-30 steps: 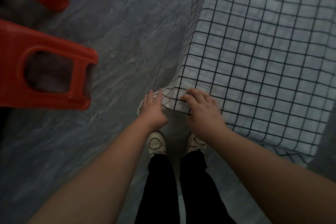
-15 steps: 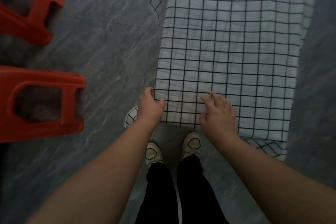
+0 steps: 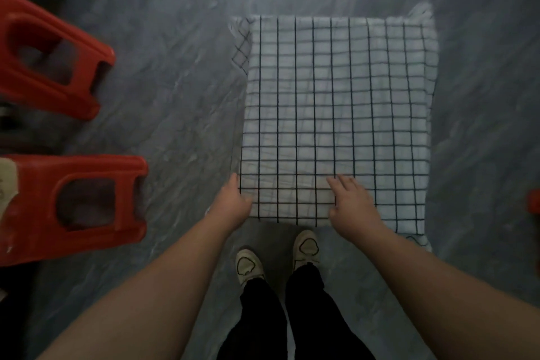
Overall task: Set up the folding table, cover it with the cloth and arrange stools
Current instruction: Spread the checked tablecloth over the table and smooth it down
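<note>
Near six o'clock on the cloth (image 3: 336, 96), my right grip (image 3: 352, 203) lies flat and open to smooth it over the tabletop; my left grip (image 3: 232, 203) hugs the seven-o'clock corner, whether pinching I cannot tell. Stools (image 3: 73, 207) wait at nine.

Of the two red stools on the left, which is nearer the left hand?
The lower stool in the view, level with the left hand; the other stool sits farther away, toward the top left.
</note>
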